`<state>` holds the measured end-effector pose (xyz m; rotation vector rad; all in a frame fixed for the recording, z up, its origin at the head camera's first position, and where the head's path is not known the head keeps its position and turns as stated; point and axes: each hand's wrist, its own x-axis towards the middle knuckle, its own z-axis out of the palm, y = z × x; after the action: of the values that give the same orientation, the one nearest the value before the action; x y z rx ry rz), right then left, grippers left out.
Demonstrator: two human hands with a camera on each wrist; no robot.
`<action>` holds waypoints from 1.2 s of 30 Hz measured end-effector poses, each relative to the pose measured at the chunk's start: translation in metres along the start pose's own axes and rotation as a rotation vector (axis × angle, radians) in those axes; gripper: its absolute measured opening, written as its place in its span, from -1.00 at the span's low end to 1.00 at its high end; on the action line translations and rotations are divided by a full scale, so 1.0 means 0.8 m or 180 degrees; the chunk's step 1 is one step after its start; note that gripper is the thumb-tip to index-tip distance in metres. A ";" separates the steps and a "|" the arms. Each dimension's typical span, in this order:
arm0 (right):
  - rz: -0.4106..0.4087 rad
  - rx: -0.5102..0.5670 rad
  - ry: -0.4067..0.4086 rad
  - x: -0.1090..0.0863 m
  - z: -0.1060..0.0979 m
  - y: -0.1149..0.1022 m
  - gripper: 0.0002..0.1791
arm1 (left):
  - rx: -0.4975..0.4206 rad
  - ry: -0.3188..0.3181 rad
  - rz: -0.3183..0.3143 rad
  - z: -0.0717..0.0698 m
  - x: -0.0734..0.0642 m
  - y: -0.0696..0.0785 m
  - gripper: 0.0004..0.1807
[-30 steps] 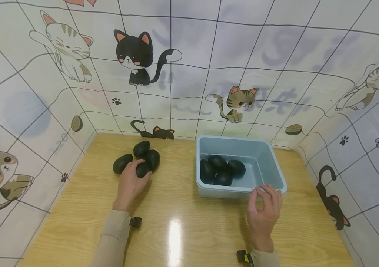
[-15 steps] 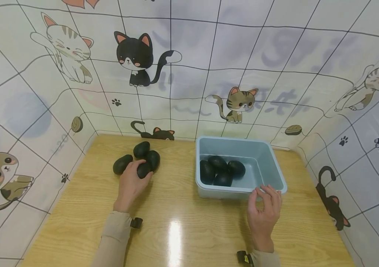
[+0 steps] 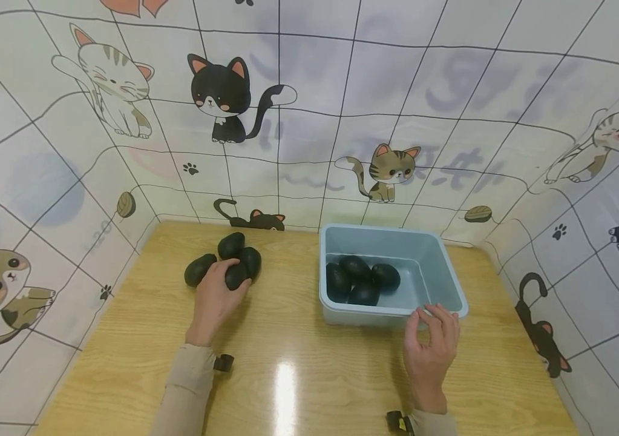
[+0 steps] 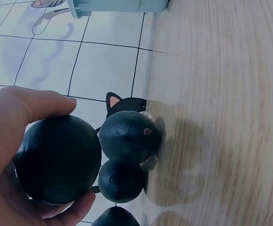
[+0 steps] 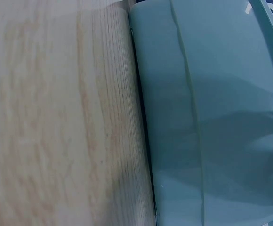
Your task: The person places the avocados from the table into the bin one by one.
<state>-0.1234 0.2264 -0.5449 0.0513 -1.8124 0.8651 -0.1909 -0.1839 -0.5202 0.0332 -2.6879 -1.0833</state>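
Observation:
My left hand [image 3: 216,297] grips a dark green avocado [image 4: 59,160] between thumb and fingers at the left of the table. Close around it lie three more avocados: one to its left [image 3: 200,270], one behind [image 3: 231,246], and one at its right [image 3: 252,261], partly covered by the held one. On the right stands a light blue plastic bin [image 3: 423,266] with several avocados [image 3: 355,278] in its left part. My right hand [image 3: 433,351] holds the bin's front rim near the right corner; the right wrist view shows mostly the bin's outer wall [image 5: 221,141].
The wood-grain table [image 3: 282,339] carries the loose avocados and the bin. Behind and at both sides rise white walls with a grid and cartoon cats [image 3: 219,91]. The bin's back side stands near the rear wall.
The left hand and its avocado have shifted very slightly right. The right hand stays at the bin's rim. The head view has tilted a little upward.

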 end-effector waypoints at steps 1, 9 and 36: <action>0.0000 -0.0007 -0.0006 0.000 0.000 0.000 -0.92 | -0.0001 0.0006 0.0015 0.000 0.000 0.001 -0.43; 0.0011 -0.0026 -0.0033 0.000 0.000 0.001 -0.92 | 0.0023 0.0052 0.0082 0.003 -0.001 0.006 -0.44; -0.0022 -0.0013 -0.0019 -0.001 -0.001 0.002 -0.91 | -0.0015 0.0042 0.0171 -0.002 -0.007 0.029 -0.44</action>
<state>-0.1232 0.2277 -0.5461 0.0577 -1.8186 0.8571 -0.1838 -0.1676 -0.5043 -0.0326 -2.6586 -1.0698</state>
